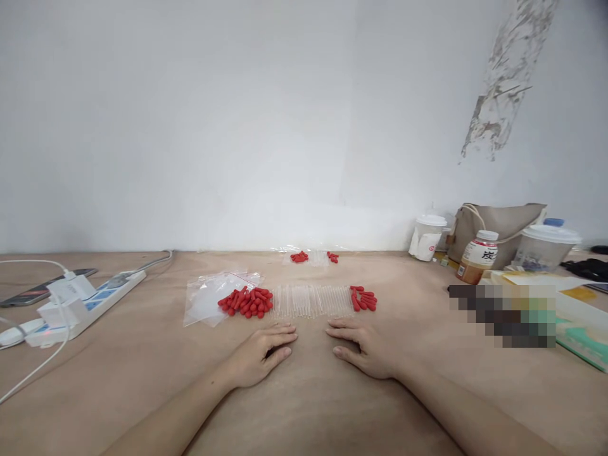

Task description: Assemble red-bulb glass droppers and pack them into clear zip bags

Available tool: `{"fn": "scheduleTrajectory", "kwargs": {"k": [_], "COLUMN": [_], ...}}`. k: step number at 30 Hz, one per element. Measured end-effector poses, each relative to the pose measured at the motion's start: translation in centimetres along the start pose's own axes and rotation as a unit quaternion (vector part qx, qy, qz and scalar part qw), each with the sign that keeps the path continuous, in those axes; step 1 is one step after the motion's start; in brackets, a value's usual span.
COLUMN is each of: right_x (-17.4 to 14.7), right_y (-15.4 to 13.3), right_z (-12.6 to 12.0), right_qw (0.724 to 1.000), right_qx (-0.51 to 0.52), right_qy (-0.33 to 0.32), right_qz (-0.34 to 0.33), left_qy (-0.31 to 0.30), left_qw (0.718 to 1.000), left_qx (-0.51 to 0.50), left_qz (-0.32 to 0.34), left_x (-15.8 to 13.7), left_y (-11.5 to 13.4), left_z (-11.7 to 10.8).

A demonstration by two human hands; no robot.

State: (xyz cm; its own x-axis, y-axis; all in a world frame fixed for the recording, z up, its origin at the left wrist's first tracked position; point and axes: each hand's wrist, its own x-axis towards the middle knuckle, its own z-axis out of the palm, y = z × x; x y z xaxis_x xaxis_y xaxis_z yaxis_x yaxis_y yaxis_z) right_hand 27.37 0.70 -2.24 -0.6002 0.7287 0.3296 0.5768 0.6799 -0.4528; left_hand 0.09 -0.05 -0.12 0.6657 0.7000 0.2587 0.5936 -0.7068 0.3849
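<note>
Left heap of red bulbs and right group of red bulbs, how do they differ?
The left heap of red bulbs has many more pieces than the right group of red bulbs. The left heap is piled up; the right group lies flatter. The left heap meets clear plastic bags; the right group doesn't. Both flank the thin clear tubes.

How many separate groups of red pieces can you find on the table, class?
4: a large pile left of the clear tubes, a smaller pile right of them, and, near the wall, a left cluster and a right cluster.
</note>
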Motion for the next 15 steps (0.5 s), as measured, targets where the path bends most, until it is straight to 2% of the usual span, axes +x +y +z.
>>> {"fn": "scheduleTrajectory", "kwargs": {"k": [2, 4, 6, 8, 11, 15], "right_x": [0.1, 0.5, 1.1, 1.9, 3.1, 4.2], "right_y": [0.1, 0.4, 1.1, 2.3, 4.2, 5.5], "right_z": [0.1, 0.0, -0.5, -1.4, -2.6, -2.7], "right_qw": [1.000, 0.995, 0.980, 0.956, 0.922, 0.900], "right_qx": [-0.003, -0.027, -0.081, -0.147, -0.213, -0.247], "right_qy": [0.030, 0.097, 0.179, 0.234, 0.250, 0.232], "right_qz": [-0.008, -0.002, 0.035, 0.103, 0.205, 0.273], "left_qy": [0.002, 0.014, 0.041, 0.086, 0.148, 0.174], "left_qw": [1.000, 1.000, 0.999, 0.996, 0.983, 0.950], "left_qx": [0.000, 0.001, 0.007, 0.027, 0.101, 0.209], "left_qz": [-0.001, -0.003, -0.003, -0.006, -0.040, -0.155], "left_x": [-0.1, -0.2, -0.2, 0.1, 1.5, 4.7], "left_y": [0.0, 0.0, -0.1, -0.1, -0.3, -1.3], "left_z": [0.0, 0.2, 0.3, 0.4, 0.2, -0.9]}}
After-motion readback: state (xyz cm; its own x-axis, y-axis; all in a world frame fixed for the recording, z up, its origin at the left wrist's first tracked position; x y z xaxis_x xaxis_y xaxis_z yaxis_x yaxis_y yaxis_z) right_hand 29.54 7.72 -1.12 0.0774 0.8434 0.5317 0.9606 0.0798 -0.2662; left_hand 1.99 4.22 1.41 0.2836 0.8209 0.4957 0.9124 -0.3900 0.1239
